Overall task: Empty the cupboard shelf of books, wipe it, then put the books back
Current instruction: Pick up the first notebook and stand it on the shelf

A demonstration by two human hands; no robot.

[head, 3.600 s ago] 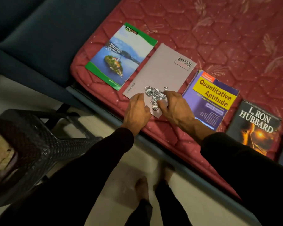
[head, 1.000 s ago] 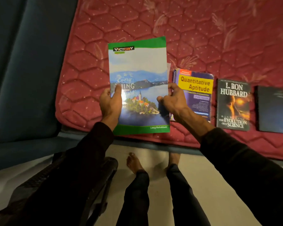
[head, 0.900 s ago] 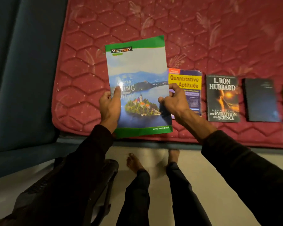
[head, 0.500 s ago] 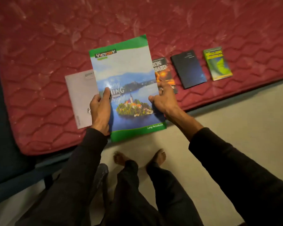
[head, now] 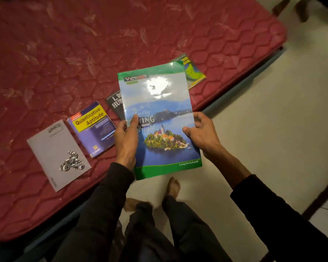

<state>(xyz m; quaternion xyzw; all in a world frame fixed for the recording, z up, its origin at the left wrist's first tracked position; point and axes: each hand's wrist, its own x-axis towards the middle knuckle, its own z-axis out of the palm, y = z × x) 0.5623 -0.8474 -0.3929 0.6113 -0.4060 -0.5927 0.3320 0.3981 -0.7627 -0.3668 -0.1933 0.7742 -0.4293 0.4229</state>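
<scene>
Red quilted mattress (head: 64, 53) under four books (head: 92, 129).

Both hands hold a green-bordered notebook (head: 159, 118) above the red mattress (head: 64, 53) edge: left hand (head: 126, 140) on its left side, right hand (head: 201, 133) on its right. Grey notebook (head: 58, 154) and Quantitative Aptitude book (head: 92, 127) lie left.

Single head-worn camera looking steeply down, close over a bed (head: 45, 53) edge running seven to two o'clock

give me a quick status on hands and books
Left hand and right hand both grip green notebook, held above mattress. Nothing in the way.
</scene>
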